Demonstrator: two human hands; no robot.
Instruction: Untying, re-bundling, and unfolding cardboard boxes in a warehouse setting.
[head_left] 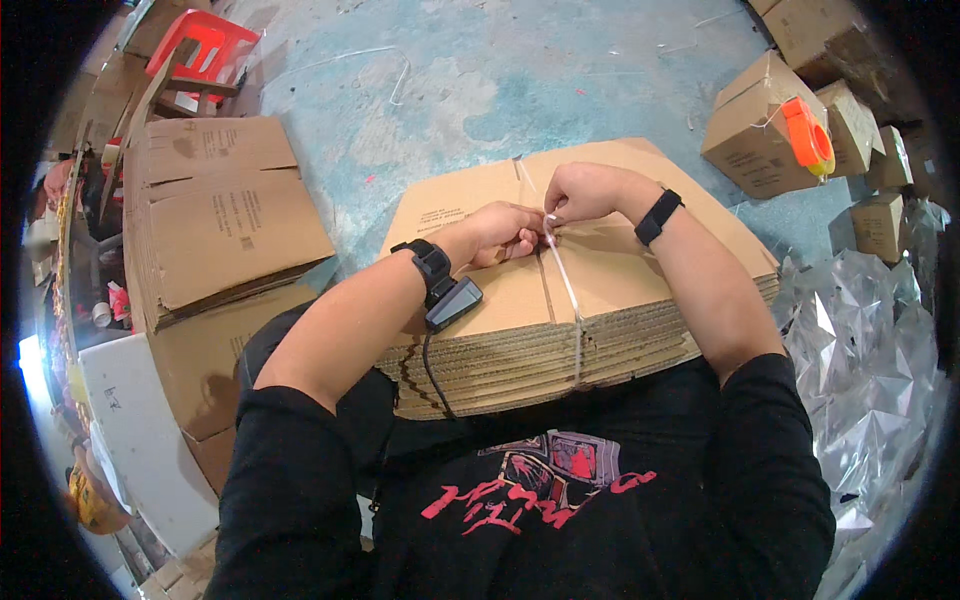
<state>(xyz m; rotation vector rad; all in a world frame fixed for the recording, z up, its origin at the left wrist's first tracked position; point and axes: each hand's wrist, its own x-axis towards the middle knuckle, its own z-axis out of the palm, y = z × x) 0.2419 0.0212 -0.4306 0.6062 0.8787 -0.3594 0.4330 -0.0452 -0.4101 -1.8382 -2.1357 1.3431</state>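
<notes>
A stack of flattened cardboard boxes [640, 270] lies right in front of me, its layered edges facing my body. Around its middle runs a white plastic strap [563, 275], which goes over the top and down the near side. Both hands meet on top of the stack, at the strap. My left hand [503, 230] has its fingers curled and closed on the strap. Beside it, my right hand [585, 192] pinches the strap near a small white bit that may be a knot. The fingertips partly hide the strap there.
More flattened cartons [230, 215] are piled at the left, beside a white box [150, 430]. A red plastic stool [205, 48] stands far left. Closed cartons [755, 125], with an orange tape dispenser [806, 135], are at the far right. Crinkled silver sheeting [865, 370] lies near right.
</notes>
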